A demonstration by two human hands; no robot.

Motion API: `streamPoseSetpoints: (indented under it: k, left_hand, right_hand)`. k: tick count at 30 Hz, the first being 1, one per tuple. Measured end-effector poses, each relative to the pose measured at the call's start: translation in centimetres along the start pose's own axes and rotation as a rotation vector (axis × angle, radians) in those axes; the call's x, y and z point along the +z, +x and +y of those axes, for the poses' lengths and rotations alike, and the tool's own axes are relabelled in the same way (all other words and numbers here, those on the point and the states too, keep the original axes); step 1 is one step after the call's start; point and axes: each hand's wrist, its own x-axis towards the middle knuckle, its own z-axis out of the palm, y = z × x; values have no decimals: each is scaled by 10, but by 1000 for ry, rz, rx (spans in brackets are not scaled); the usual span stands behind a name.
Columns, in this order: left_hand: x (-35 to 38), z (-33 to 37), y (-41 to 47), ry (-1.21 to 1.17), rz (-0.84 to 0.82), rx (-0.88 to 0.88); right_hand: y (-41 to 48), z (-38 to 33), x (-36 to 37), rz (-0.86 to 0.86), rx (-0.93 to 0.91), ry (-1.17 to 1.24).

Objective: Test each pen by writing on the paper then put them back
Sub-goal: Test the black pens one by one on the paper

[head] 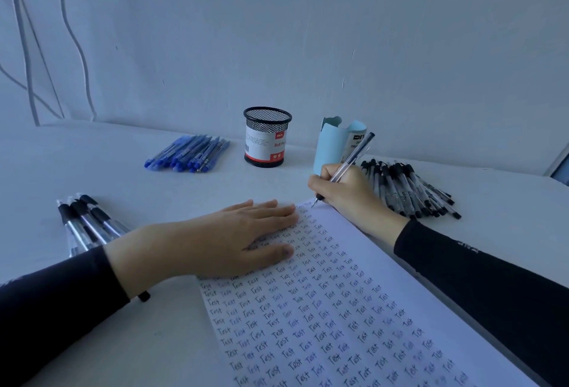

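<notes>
Far L: small group of black pens (80,223) on table (172,196), partly under L sleeve. Rear L: blue pens (187,154) in a pile. L hand (234,239) lies flat, fingers straight & together, pressing paper (338,309) at its top-L corner. Mesh cup (267,137) stands upright behind. R hand (341,191) pinches pen (352,157), tip on paper's top edge. Blue holder (334,143) is behind R hand. Black pen pile (409,191) far R.

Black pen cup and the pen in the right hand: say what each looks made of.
The black pen cup is likely metal wire mesh, matt black: a see-through grid shows above its paper label. The pen in the right hand is probably clear plastic, glossy: the barrel is see-through, with black ends.
</notes>
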Motion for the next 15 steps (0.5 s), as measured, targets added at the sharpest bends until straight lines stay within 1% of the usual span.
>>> streamPoseSetpoints:
  k: [10, 13, 15]
  left_hand:
    - [-1, 2, 0, -2, -2, -9]
    - [-1, 2, 0, -3, -3, -9]
    - [-1, 1, 1, 0, 1, -7]
  right_hand:
    - [-2, 0, 2, -22, -67, -60]
    - [-1, 0, 1, 7, -72, -78]
    - [-1, 1, 1, 20, -58, -42]
